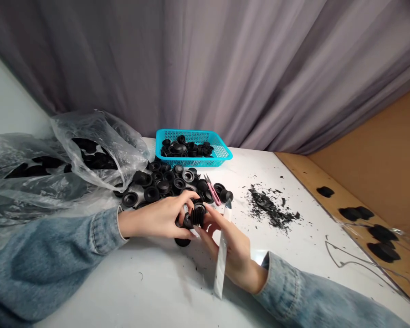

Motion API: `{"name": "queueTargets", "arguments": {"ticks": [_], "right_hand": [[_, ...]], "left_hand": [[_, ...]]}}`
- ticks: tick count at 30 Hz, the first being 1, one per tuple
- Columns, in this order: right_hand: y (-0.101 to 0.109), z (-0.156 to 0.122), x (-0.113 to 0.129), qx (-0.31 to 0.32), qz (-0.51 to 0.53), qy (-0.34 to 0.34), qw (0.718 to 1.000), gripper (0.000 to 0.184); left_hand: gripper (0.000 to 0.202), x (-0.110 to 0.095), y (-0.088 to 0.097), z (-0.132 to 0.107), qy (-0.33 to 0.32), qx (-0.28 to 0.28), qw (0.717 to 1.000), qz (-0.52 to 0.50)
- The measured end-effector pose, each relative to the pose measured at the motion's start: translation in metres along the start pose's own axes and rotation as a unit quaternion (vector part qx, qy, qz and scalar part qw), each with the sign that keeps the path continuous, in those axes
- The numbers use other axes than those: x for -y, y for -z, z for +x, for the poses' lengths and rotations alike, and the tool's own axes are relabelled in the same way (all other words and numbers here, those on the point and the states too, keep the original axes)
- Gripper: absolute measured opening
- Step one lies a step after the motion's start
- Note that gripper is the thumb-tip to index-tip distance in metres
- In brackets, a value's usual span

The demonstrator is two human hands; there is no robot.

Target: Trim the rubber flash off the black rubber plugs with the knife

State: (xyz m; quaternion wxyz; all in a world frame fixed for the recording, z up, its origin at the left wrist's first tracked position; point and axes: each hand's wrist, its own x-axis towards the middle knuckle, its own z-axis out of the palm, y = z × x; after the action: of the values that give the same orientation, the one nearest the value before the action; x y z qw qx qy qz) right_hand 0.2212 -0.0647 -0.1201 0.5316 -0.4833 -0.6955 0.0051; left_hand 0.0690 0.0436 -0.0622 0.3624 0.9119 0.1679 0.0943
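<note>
A black ribbed rubber part (198, 213) is between my two hands, over the white table. My left hand (160, 216) curls its fingers and thumb round the part from the left. From the other side, the thumb and fingertips of my right hand (234, 250) also touch it. A slim knife with a white wrapped handle (220, 264) is tucked into my right hand, its dark tip pointing away from me. Another black rubber piece (182, 242) lies just under my left thumb, partly covered.
Loose black rubber parts (152, 194) are heaped beyond my hands, with pink thread snips (212, 190) beside them. Behind stands a blue basket (194, 162) of similar parts. Clear plastic bags (99, 177) lie left. Black shavings (273, 207) are scattered right, near a grey cable (353, 259).
</note>
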Motion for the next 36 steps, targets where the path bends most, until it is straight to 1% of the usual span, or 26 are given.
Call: {"name": "queueTargets", "arguments": {"ticks": [1, 3, 5, 6, 10, 13, 17, 20, 24, 27, 29, 32, 34, 36], "right_hand": [[0.001, 0.0, 0.0, -0.002, -0.017, 0.012, 1.0, 0.06], [0.002, 0.001, 0.0, 0.006, -0.014, 0.02, 1.0, 0.063], [0.004, 0.003, 0.0, 0.024, 0.022, 0.008, 0.999, 0.064], [0.004, 0.005, 0.001, 0.031, 0.044, -0.003, 0.999, 0.063], [0.006, 0.008, 0.003, 0.019, 0.097, -0.037, 0.994, 0.053], [0.006, 0.009, 0.004, 0.013, 0.104, -0.048, 0.993, 0.049], [0.006, 0.008, 0.003, 0.018, 0.11, -0.052, 0.992, 0.047], [0.007, 0.008, 0.003, 0.024, 0.122, -0.063, 0.99, 0.044], [0.007, 0.008, 0.001, 0.037, 0.122, -0.117, 0.985, 0.036], [0.006, 0.008, -0.001, 0.034, 0.135, -0.163, 0.977, 0.032], [0.006, 0.007, -0.002, 0.036, 0.163, -0.192, 0.967, 0.032], [0.007, 0.008, -0.002, 0.031, 0.212, -0.238, 0.947, 0.032], [0.008, 0.01, -0.001, 0.033, 0.24, -0.263, 0.934, 0.032], [0.009, 0.013, 0.0, 0.041, 0.258, -0.279, 0.924, 0.031]], "left_hand": [[0.06, -0.001, 0.002, 0.001, 0.016, 0.012, 0.999, -0.04], [0.045, -0.004, 0.005, 0.002, 0.041, 0.026, 0.995, -0.088], [0.032, -0.006, 0.007, 0.002, 0.047, 0.018, 0.994, -0.099], [0.029, -0.006, 0.008, 0.002, 0.041, 0.009, 0.995, -0.095], [0.031, -0.008, 0.006, 0.001, -0.019, -0.03, 0.998, -0.048], [0.032, -0.007, 0.003, 0.0, -0.051, -0.038, 0.997, -0.033], [0.034, -0.004, 0.0, 0.0, -0.07, -0.023, 0.997, -0.039], [0.034, -0.001, -0.002, 0.0, -0.064, -0.04, 0.996, -0.036], [0.04, 0.002, -0.005, 0.0, -0.048, -0.063, 0.995, -0.053], [0.033, 0.004, -0.008, -0.001, -0.051, -0.093, 0.994, -0.029], [0.028, 0.005, -0.009, -0.002, -0.052, -0.114, 0.992, -0.019], [0.028, 0.007, -0.011, -0.001, -0.052, -0.134, 0.989, -0.032], [0.027, 0.009, -0.012, -0.001, -0.047, -0.138, 0.988, -0.052], [0.026, 0.01, -0.012, 0.0, -0.03, -0.124, 0.989, -0.074]]}}
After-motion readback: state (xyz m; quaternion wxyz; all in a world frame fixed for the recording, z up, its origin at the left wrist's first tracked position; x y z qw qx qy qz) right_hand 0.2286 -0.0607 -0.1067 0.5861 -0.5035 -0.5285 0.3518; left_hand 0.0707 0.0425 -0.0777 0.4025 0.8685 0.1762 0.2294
